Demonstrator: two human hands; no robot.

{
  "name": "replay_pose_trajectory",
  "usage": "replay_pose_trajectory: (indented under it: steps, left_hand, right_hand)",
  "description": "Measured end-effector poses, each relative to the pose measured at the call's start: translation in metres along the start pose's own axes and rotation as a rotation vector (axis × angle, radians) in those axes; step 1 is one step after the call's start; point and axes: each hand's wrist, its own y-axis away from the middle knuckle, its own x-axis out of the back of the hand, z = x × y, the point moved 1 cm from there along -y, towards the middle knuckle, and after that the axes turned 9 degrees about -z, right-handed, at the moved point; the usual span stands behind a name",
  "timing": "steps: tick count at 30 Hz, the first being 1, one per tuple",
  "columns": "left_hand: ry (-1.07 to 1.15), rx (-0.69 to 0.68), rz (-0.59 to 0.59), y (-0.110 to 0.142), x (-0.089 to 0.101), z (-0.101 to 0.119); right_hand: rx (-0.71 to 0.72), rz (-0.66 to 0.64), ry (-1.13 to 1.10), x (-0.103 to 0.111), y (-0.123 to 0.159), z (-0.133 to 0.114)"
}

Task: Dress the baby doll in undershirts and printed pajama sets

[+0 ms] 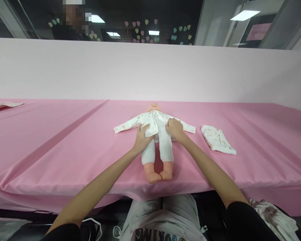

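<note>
A baby doll (pixel 166 152) with a white cloth body lies on its back, feet toward me. A white printed baby shirt (pixel 150 120) is on it, its front parted and both sleeves spread out sideways. My left hand (pixel 142 138) grips the lower part of the left front panel, thumb on top and the other fingers partly hidden. On the other side, my right hand (pixel 175 128) is closed with bent fingers on the right front panel, beside the doll's belly. The doll's bare feet point toward the table's front edge.
Pink cloth (pixel 70 150) covers the table, with creases running across it. To the right lies a folded white printed garment (pixel 218 140). Another cloth (pixel 3 106) is at the far left. A white wall (pixel 145 70) rises behind. Crumpled cloth (pixel 274 217) lies below at lower right.
</note>
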Motion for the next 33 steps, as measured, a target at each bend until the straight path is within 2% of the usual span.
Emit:
replay_pose_trajectory:
  steps: [4, 10, 12, 15, 17, 21, 25, 27, 30, 33]
  left_hand:
    - [0.051, -0.040, 0.078, -0.001, -0.001, 0.001]
    - [0.084, -0.015, 0.184, -0.012, -0.011, 0.008]
    - [0.085, -0.015, 0.194, -0.017, -0.016, 0.009]
    - [0.069, -0.016, 0.185, -0.022, -0.020, 0.006]
    - [0.049, -0.022, 0.177, -0.025, -0.018, 0.002]
    - [-0.083, -0.068, 0.124, -0.036, -0.012, 0.001]
    - [-0.400, -0.206, 0.027, -0.051, -0.010, 0.021]
    - [-0.497, -0.186, -0.015, -0.057, -0.010, 0.033]
    - [-0.418, -0.114, 0.029, -0.066, -0.006, 0.035]
    - [-0.057, 0.038, 0.226, -0.076, 0.006, 0.010]
  right_hand:
    - [-0.018, -0.052, -0.105, -0.002, -0.005, 0.008]
    - [-0.009, 0.140, -0.327, 0.001, -0.020, 0.009]
    - [0.095, 0.180, -0.376, -0.002, -0.021, 0.005]
    - [0.317, 0.148, -0.411, -0.008, -0.017, -0.001]
    - [0.376, 0.133, -0.418, -0.010, -0.013, -0.002]
    - [0.211, 0.210, -0.382, -0.008, -0.019, -0.001]
    - [0.028, 0.170, -0.295, -0.009, -0.038, -0.013]
    - [-0.007, 0.152, -0.248, -0.012, -0.046, -0.022]
    - [-0.036, 0.146, -0.257, -0.017, -0.054, -0.027]
    - [-0.081, 0.172, -0.405, -0.019, -0.060, -0.012]
